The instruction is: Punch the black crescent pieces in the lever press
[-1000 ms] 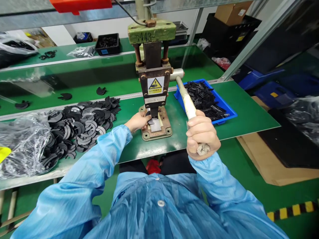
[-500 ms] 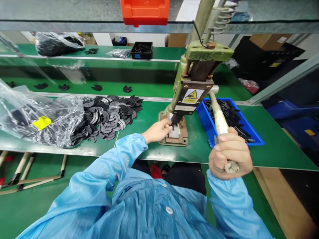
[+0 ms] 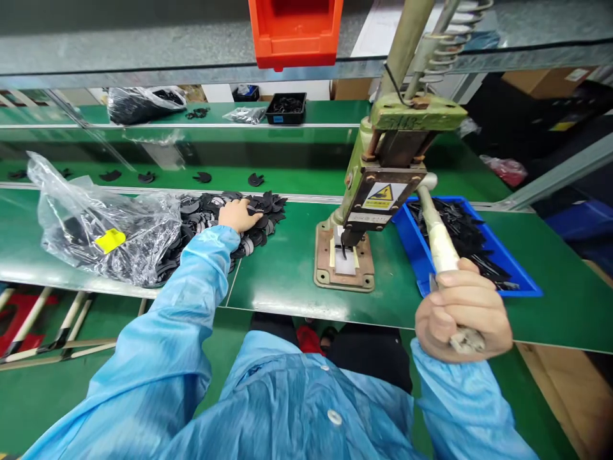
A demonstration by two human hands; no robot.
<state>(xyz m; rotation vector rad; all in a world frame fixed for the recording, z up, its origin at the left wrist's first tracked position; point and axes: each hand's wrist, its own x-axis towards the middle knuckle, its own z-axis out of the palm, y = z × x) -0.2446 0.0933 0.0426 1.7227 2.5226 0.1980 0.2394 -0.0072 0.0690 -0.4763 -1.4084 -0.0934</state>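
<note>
My right hand (image 3: 463, 313) is wrapped round the pale, taped lever handle (image 3: 440, 239) of a green hand press (image 3: 383, 185). My left hand (image 3: 238, 216) lies on a heap of flat, curved black plastic pieces (image 3: 256, 237) left of the press, its thumb and fingers apart. Whether its fingertips touch a single piece is hidden. Below the press ram, a small thin black part (image 3: 343, 247) shows over the white pad on the brown base plate (image 3: 323, 259).
A clear plastic bag (image 3: 138, 246) with a yellow label lies beside the heap. Right of the press stands a blue bin (image 3: 520, 271) of thin black parts. Several curved pieces lie on the strip behind. An orange bin (image 3: 297, 48) hangs above.
My left hand has left the press base and moved left onto the heap of black pieces. My right hand stays on the lever handle. The view has shifted slightly.
</note>
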